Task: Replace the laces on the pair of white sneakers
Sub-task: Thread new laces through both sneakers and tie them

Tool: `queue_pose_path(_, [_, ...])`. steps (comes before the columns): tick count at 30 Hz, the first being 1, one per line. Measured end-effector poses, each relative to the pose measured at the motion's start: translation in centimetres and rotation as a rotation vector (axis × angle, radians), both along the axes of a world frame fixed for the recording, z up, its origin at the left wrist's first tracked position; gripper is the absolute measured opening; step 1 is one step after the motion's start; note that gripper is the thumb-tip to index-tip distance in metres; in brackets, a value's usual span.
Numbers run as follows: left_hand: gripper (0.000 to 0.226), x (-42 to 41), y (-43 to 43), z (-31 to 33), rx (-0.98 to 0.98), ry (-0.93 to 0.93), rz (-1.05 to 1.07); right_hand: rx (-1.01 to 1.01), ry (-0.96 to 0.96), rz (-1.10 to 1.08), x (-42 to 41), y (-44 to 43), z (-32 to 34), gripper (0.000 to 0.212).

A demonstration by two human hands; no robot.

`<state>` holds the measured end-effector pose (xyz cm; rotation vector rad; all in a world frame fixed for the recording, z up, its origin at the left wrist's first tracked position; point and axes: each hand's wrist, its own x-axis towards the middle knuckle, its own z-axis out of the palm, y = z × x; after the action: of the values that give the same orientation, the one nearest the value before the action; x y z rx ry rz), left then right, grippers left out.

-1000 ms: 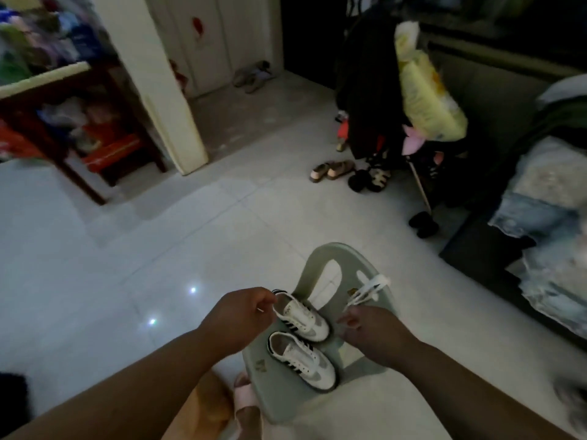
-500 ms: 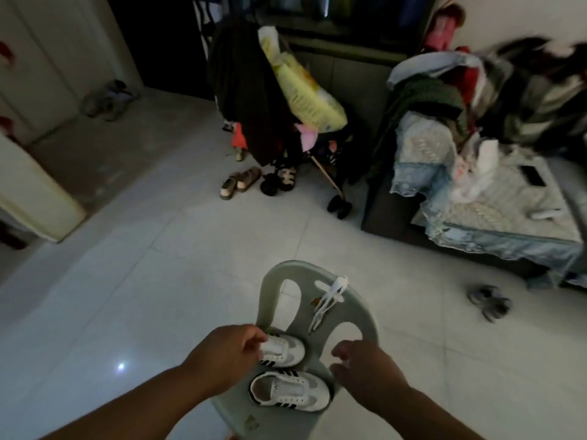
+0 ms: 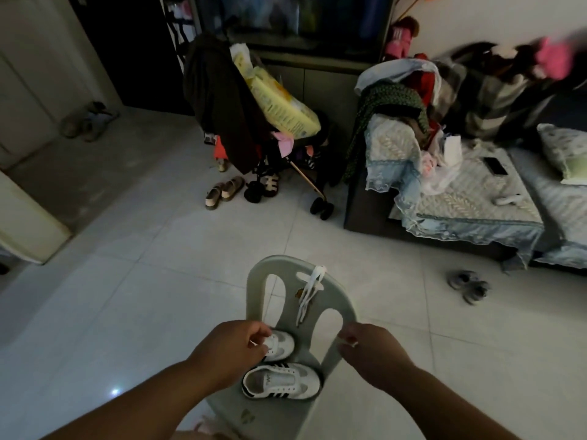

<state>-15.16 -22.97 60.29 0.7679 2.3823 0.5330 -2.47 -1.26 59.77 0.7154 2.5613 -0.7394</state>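
Far left, by the doorway, a grey pair of shoes sits on the floor. Further right, tan sandals lie beside a stroller hung with dark clothes and a yellow pack.

Near you, your left hand is curled over the heel end of the far sneaker, fingertips pinching a thin white lace at that shoe. Both white sneakers sit side by side on the seat of a grey plastic chair. The near sneaker, with black stripes, lies just below the far one, toe pointing right, and neither hand touches it. A bundle of spare white laces hangs over the chair's back, apart from both hands.

Your right hand hovers at the chair's right edge, fingers curled, nipping a small white bit too small to make out.

Further right, small dark shoes lie on the tiles, and a sofa piled with clothes fills the far right.
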Motion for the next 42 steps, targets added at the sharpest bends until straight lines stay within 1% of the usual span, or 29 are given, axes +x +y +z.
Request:
queue_pose_path(7, [0.030, -2.4, -0.6, 0.2, 0.024, 0.012, -0.080, -0.003, 0.037, -0.099, -0.8, -1.8, 0.0, 0.033])
queue_pose_path(12, [0.030, -6.1, -0.7, -0.6, 0.048, 0.007, -0.217, 0.003, 0.080, -0.231, -3.4, -3.9, -0.4, 0.032])
queue_pose_path(15, [0.030, -9.7, -0.4, -1.8, 0.046, -0.015, -0.312, 0.012, 0.111, -0.359, -5.5, -5.6, -0.6, 0.031])
queue_pose_path(22, [0.030, -17.8, -1.3, -4.0, 0.068, -0.103, -0.548, 0.073, 0.081, -0.663, -10.5, -10.4, -1.1, 0.028])
queue_pose_path(26, [0.028, -20.3, -1.6, -4.8, 0.074, -0.152, -0.612, 0.085, 0.145, -0.731, -13.0, -11.9, -2.7, 0.021])
queue_pose_path(29, [0.027, -21.2, -1.1, -6.1, 0.097, -0.173, -0.591, 0.086, 0.182, -0.757, -14.2, -11.6, -4.5, 0.018])
queue_pose_path(34, [0.025, -20.1, 0.1, -11.5, 0.112, -0.206, -0.544, 0.156, 0.259, -0.770, -14.7, -8.3, -9.0, 0.013])
queue_pose_path(38, [0.029, -17.7, 2.7, -17.6, 0.132, -0.251, -0.483, 0.309, 0.377, -0.776, -14.2, -5.1, -13.2, 0.009])
queue_pose_path(39, [0.032, -17.0, 3.5, -19.1, 0.157, -0.244, -0.473, 0.356, 0.425, -0.758, -14.1, -4.4, -14.2, 0.012])
queue_pose_path(40, [0.036, -16.3, 4.4, -20.5, 0.196, -0.229, -0.472, 0.390, 0.463, -0.737, -14.1, -3.7, -15.3, 0.020])
queue_pose_path(42, [0.051, -15.2, 6.4, -23.1, 0.288, -0.196, -0.486, 0.397, 0.518, -0.698, -14.2, -2.2, -16.9, 0.037])
